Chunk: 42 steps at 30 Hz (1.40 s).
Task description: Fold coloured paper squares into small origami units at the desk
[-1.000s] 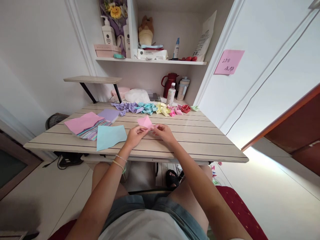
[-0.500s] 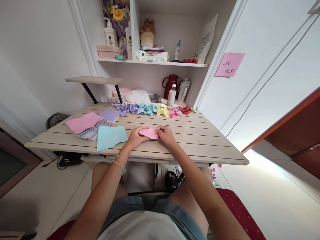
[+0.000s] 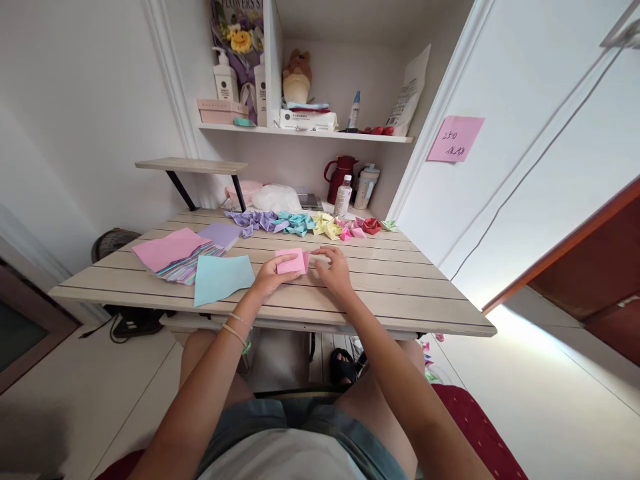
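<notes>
A small folded piece of pink paper (image 3: 290, 261) is held just over the desk near its front middle. My left hand (image 3: 271, 275) grips it from the left, thumb across its face. My right hand (image 3: 333, 268) is at the paper's right side, fingers apart and curved, with a fold standing up on that edge close to the fingertips. Whether a fingertip touches the fold I cannot tell. To the left of my left hand lies a light blue sheet (image 3: 223, 279). Beyond it is a stack of coloured paper (image 3: 170, 250) with a pink sheet on top.
Along the back of the wooden desk (image 3: 400, 293) runs a row of folded paper pieces (image 3: 300, 223) in purple, blue, yellow, pink, red and green. Behind them stand a clear bottle (image 3: 343, 197), a red jug (image 3: 341, 179) and a tumbler (image 3: 367, 187). A small raised shelf (image 3: 193, 165) is at back left.
The pink paper has gone from a flat pointed shape to a squarer one with a raised right fold. My right hand has let go and its fingers have spread.
</notes>
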Motion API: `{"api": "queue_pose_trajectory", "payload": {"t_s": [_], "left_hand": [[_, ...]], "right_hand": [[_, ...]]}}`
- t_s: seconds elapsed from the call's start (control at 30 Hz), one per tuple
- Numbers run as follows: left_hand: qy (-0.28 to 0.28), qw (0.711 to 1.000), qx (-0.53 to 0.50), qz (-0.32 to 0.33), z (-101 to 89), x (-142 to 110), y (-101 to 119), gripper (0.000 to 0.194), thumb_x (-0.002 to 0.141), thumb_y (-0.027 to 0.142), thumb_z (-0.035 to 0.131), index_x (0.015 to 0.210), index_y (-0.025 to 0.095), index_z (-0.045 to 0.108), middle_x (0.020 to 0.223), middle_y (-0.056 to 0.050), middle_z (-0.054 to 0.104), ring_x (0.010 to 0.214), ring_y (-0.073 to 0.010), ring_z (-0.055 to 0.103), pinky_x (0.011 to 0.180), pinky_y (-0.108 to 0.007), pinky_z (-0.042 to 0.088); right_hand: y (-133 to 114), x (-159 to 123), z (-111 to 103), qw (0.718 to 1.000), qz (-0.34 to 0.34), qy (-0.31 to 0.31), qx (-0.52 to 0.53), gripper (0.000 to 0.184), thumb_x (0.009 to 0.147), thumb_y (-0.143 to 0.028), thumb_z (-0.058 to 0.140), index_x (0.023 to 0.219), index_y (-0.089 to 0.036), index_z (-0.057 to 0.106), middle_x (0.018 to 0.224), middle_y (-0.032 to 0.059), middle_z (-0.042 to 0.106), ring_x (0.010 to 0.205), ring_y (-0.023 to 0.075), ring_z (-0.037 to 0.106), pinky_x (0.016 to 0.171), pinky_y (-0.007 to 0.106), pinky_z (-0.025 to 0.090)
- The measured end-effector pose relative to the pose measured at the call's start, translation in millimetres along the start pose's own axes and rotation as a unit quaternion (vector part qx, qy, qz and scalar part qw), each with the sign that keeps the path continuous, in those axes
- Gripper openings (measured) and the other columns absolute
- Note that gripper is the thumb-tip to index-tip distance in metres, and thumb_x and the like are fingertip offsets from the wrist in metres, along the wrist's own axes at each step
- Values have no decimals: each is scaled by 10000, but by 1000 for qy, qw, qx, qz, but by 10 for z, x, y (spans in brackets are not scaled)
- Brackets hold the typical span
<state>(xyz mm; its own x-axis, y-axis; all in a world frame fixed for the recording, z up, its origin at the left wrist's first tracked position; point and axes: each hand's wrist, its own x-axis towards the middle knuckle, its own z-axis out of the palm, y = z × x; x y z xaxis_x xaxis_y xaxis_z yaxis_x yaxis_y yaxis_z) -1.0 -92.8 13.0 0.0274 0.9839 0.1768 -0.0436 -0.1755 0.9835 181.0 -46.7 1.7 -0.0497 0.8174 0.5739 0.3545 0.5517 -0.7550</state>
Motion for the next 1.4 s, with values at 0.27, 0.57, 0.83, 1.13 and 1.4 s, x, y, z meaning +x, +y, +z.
{"api": "queue_pose_trajectory", "payload": {"t_s": [0.27, 0.57, 0.83, 1.13, 1.4], "left_hand": [[-10, 998, -63, 17, -14, 46, -34, 699, 534, 252, 818, 1191, 156, 599, 1195, -119, 618, 1096, -246, 560, 961, -363, 419], [-43, 996, -72, 13, -13, 80, -93, 724, 538, 227, 810, 1220, 184, 572, 1264, -120, 569, 1141, -251, 532, 942, -360, 441], [-32, 994, -104, 15, 20, -6, 1, 911, 585, 277, 795, 1374, 263, 339, 1125, -97, 631, 1000, -212, 608, 866, -359, 487], [22, 996, -81, -15, -10, 17, 16, 618, 696, 499, 657, 1235, 227, 525, 1024, -82, 674, 826, -184, 645, 644, -248, 494], [29, 996, -77, -20, -26, 43, -41, 549, 706, 469, 653, 1175, 196, 567, 1021, -101, 676, 763, -188, 662, 615, -266, 481]], "right_hand": [[-35, -32, 45, 973, 6, -172, 150, 668, 769, -207, 491, 1409, -251, 304, 1012, 55, 639, 711, 127, 593, 674, 281, 484], [-18, -27, 71, 978, -34, -158, 133, 543, 703, -190, 585, 1241, -242, 539, 1199, 77, 582, 866, 155, 601, 726, 284, 515], [-38, -8, 25, 990, -25, -100, 99, 322, 784, -189, 481, 1021, -234, 694, 1010, 40, 698, 764, 165, 651, 708, 304, 519], [-123, -28, 2, 979, -97, -152, 94, 221, 772, -197, 544, 860, -262, 735, 1013, 28, 699, 1023, 214, 619, 944, 390, 454], [-119, -32, 20, 984, -37, -140, 103, 187, 771, -321, 576, 860, -211, 698, 892, 59, 714, 846, 222, 660, 807, 377, 504]]}}
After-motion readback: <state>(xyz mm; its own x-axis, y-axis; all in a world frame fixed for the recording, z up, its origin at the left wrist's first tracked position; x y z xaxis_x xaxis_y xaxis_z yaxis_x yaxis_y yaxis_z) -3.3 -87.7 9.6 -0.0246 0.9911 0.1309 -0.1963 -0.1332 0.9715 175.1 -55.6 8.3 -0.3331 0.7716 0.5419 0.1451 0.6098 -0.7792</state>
